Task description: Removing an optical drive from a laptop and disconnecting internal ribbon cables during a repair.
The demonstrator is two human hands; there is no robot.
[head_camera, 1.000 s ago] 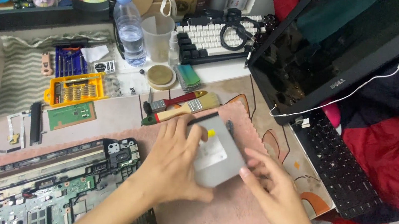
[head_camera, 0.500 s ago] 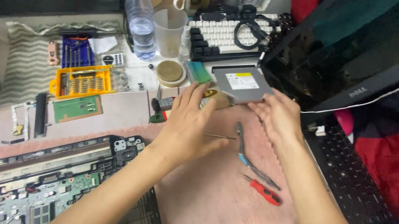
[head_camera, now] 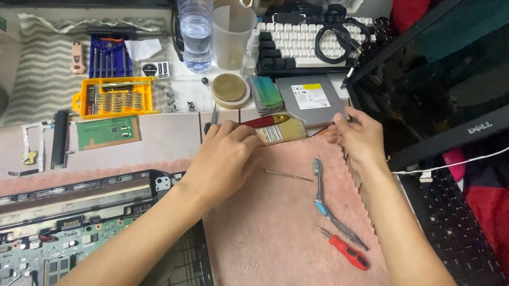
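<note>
Fingers, left: the left hand (head_camera: 227,156) lies curled with its fingers (head_camera: 244,137) closed around the near end of a paintbrush (head_camera: 272,128), red-handled with pale bristles; the grip looks firm, though the palm hides how much of the handle it covers.
Fingers, right: the right hand (head_camera: 357,135) has its fingers (head_camera: 341,125) pressed together on the near right edge of the grey optical drive (head_camera: 310,98); whether they pinch it or only rest on it cannot be told.
Change: half a second ago both hands carried the drive toward the back of the surface; now it lies flat there, and the left hand has let go and dropped onto the brush.
Meaning: the drive reads as set aside, with the brush as the thing now in hand.
Drive position: just beyond the right fingers, label up, touching the near edge of the white-and-black keyboard (head_camera: 304,43).
Near the left fingers: a round tin (head_camera: 230,89) just beyond them, and a thin metal rod (head_camera: 289,176) just to their right on the pink mat (head_camera: 281,248).
Between the forearms: blue-handled tweezers (head_camera: 324,202) and a small red screwdriver (head_camera: 344,250), both untouched.
Left of the left arm: the opened laptop base (head_camera: 33,233), and farther back an orange bit case (head_camera: 116,98).
</note>
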